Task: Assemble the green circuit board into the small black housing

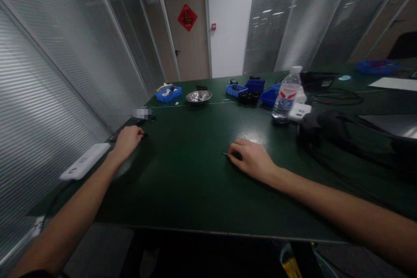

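Note:
My right hand [250, 156] rests low over the green table [182, 169], thumb and fingers pinched. A thin, short metallic piece [224, 154] pokes out from its fingertips; its kind is too small to tell. At the left side of the table, my left hand [129, 137] is closed in a pinch. A small dark piece [145, 135] shows at its fingertips, too blurred to name. Just beyond the left hand lie some dark items [140, 120], partly blurred out.
A white power bank-like box [85, 161] lies at the left edge. Further back stand a blue basket [168, 94], a metal bowl [198, 97] and several blue bins [236, 90]. On the right are a water bottle [286, 95], a white device [299, 112] and black cabled gear [325, 128].

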The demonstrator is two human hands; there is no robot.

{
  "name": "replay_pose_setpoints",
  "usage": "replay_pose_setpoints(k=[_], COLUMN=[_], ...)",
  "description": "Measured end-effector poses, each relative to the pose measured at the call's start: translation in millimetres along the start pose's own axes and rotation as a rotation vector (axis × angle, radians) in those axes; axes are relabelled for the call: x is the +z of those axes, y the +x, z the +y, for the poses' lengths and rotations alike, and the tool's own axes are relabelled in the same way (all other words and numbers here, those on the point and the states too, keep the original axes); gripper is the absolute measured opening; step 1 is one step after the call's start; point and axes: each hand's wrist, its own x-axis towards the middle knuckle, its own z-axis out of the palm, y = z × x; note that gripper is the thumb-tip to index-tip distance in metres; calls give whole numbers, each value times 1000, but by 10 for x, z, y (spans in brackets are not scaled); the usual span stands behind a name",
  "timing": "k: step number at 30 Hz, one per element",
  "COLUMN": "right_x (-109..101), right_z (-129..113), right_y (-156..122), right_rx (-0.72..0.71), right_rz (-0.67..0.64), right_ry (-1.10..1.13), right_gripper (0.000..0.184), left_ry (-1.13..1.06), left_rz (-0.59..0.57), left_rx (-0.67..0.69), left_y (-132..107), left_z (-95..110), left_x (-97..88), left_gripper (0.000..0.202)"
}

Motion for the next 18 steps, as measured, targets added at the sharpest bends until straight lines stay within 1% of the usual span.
replay_pose_setpoints(k=[3,5,7,12,14,16,18], right_x=[26,48,65,73,70,66,63], right_z=[6,3,-5,-30,-35,-37,-36], right_y=[11,18,22,8,-1,-6,-8], right_rx=[-11,-39,-77,-125,-126,-132,-136], right_rz=[7,14,21,21,35,43,41], right_ry=[2,14,33,113,134,143,142], right_gripper=[8,9,10,12,13,13,13], left_ry=[-2,-47,-131,-429,-540,-627,-701], left_rz=[17,13,-7,-150,-186,-208,-209], left_rx=[90,195,316,628,705,722,694], left_y=[-13,-36,-97,-415,-531,-597,-618], left_z=[150,352,662,1719,2073,2302,2407], left_x=[-3,12,37,112,141,174,214], left_gripper=[25,25,25,23,19,15,12])
